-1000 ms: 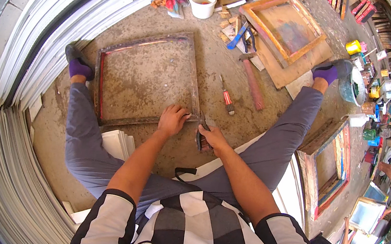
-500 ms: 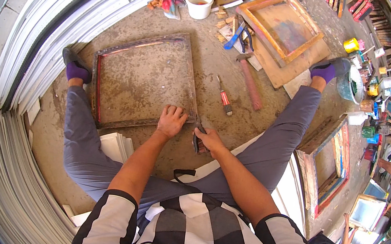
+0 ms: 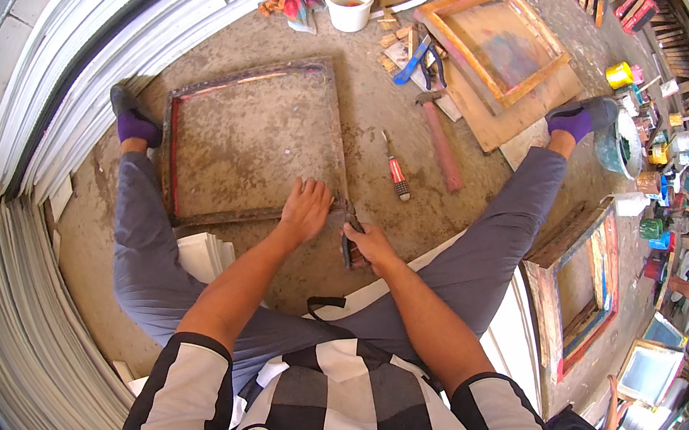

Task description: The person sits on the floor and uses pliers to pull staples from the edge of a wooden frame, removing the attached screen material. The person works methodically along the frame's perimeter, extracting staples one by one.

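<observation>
A square wooden screen frame [image 3: 182, 194] with dusty brown mesh lies flat on the concrete floor between my spread legs. My left hand [image 3: 307, 207] presses flat on its near right corner, fingers spread. Right beside it, my right hand [image 3: 368, 244] is closed around a dark hand tool [image 3: 347, 246] with black handles, its tip at the frame's corner edge. What the tool's tip touches is hidden by my fingers.
A red-handled screwdriver [image 3: 394, 169] and a hammer [image 3: 439, 140] lie on the floor beyond my hands. More wooden frames [image 3: 506, 45] lie at the back and right [image 3: 578, 289]. A white bucket [image 3: 348, 2], stacked white sheets [image 3: 91, 25] at left, paint pots [image 3: 620, 75] at right.
The view shifted slightly as my head moved. Both hands stay at the frame's near right corner, the right hand still working the tool there.
</observation>
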`<state>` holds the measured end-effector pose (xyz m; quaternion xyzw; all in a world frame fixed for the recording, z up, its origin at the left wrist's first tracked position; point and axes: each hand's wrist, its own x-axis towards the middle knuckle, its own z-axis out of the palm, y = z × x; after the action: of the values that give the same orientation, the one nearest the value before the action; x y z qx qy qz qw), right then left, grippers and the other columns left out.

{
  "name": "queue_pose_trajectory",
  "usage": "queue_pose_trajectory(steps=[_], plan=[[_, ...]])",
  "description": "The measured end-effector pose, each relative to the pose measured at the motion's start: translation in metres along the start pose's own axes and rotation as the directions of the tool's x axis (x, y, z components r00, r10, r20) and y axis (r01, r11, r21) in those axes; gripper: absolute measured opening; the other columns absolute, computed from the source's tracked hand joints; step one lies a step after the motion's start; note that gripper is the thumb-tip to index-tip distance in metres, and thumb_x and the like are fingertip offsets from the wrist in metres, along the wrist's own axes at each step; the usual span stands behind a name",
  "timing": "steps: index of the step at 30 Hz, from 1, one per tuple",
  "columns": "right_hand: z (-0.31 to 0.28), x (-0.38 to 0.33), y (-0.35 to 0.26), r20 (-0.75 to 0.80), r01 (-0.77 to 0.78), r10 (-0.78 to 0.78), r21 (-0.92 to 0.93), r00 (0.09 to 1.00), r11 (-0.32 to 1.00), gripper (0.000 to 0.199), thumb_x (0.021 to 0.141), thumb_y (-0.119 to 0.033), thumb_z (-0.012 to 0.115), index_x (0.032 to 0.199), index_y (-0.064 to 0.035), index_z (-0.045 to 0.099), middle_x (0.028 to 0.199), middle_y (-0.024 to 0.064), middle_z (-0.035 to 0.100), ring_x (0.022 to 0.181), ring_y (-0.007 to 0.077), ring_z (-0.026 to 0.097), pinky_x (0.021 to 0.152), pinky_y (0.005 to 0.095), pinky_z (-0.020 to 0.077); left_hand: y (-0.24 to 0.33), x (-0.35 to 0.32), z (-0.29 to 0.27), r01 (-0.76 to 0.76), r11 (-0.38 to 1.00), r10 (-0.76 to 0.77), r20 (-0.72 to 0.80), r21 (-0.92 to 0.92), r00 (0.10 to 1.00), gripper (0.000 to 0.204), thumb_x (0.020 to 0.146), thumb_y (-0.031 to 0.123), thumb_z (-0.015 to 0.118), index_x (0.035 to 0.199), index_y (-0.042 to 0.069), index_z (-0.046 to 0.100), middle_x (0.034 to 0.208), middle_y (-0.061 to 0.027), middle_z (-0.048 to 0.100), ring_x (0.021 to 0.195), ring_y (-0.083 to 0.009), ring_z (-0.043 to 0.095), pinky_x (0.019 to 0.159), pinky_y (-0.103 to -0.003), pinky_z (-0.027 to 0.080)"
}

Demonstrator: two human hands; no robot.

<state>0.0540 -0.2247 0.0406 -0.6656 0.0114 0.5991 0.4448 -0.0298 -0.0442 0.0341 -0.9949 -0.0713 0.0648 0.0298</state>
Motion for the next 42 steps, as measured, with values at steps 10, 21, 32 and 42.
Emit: queue_pose_trajectory(steps=[10,21,32,42], plan=[[0.006,0.012,0.013,0.060,-0.008,0.019,-0.177,0.998,0.984,0.036,0.097,-0.042,0.062,0.101,-0.0066,0.063,0.084,0.0065,0.066,0.067,0.0189,0.067,0.055,0.0337,0.0534,0.000,0.031,-0.018,0.341,0.924,-0.211,0.513,-0.173,0.832,0.040,0.090,0.028,0.055,0.118,0.000,0.064,0.127,-0.0180,0.060,0.121,-0.0358,0.053,0.100,-0.046,0.041],[0.007,0.017,0.011,0.185,-0.078,0.085,-0.049,0.979,0.996,0.043,0.097,-0.045,0.062,0.116,-0.0065,0.057,0.098,0.0105,0.064,0.081,0.0242,0.068,0.065,0.0406,0.0553,-0.024,0.021,-0.013,0.652,0.587,-0.474,0.450,-0.479,0.757,0.036,0.098,0.032,0.049,0.118,0.006,0.063,0.118,-0.0184,0.064,0.121,-0.0392,0.054,0.100,-0.052,0.042],[0.004,0.031,-0.004,0.254,-0.155,0.145,0.023,0.956,0.988,0.045,0.099,-0.046,0.057,0.119,-0.0056,0.054,0.103,0.0128,0.063,0.087,0.0258,0.067,0.071,0.0430,0.0574,-0.014,-0.024,0.026,0.485,0.684,-0.553,0.046,-0.545,0.832,0.033,0.096,0.034,0.056,0.101,0.004,0.069,0.104,-0.0190,0.065,0.102,-0.0413,0.057,0.089,-0.052,0.045],[0.023,0.057,0.022,0.315,-0.178,0.050,0.392,0.948,0.903,0.044,0.099,-0.045,0.057,0.119,-0.0052,0.056,0.099,0.0126,0.064,0.085,0.0282,0.066,0.068,0.0436,0.0565,-0.011,-0.026,0.031,0.451,0.694,-0.579,-0.064,-0.561,0.813,0.025,0.094,0.031,0.062,0.096,0.007,0.070,0.098,-0.0147,0.066,0.099,-0.0382,0.057,0.086,-0.050,0.046]])
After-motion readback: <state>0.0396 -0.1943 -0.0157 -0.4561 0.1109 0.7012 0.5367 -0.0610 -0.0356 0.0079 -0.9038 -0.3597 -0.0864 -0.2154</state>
